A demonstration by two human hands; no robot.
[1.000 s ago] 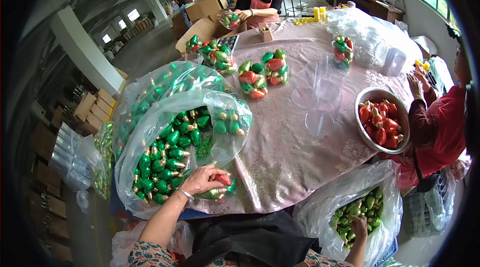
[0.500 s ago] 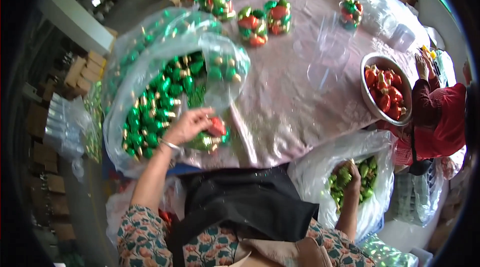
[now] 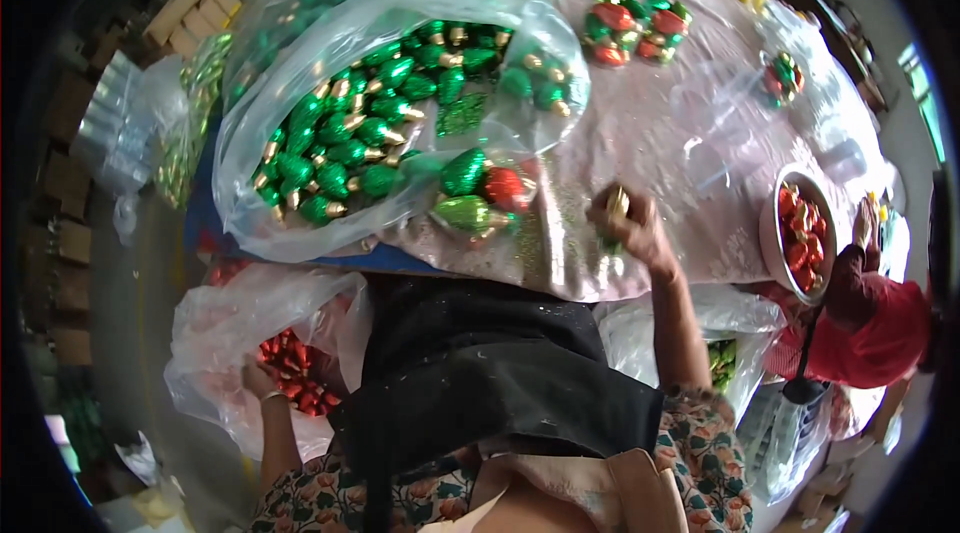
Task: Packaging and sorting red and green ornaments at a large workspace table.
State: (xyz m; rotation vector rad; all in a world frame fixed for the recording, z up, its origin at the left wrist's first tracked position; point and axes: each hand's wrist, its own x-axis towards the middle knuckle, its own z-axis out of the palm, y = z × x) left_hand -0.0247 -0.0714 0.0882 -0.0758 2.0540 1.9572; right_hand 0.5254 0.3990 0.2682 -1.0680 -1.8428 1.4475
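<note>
Over the table's near edge, my right hand is closed around a light green bulb-shaped ornament, whose gold cap shows above the fingers. My left hand is down at the left, at an opened plastic bag of shiny red ornaments; its fingers are mostly hidden. On the table between them sits a small cluster: a dark green bulb ornament, a light green one and a red one. Behind it lies a large clear bag full of green bulb ornaments with gold caps.
Filled clusters of mixed ornaments stand farther back, near clear plastic containers. A metal bowl of red ornaments is at the right, beside a co-worker in a red top. A bag of light green ornaments is below the right edge.
My right hand has risen from the bag of light green ornaments to above the table, bringing one. My left hand has left the cluster and dropped to the red ornaments' bag. The view has shifted.
</note>
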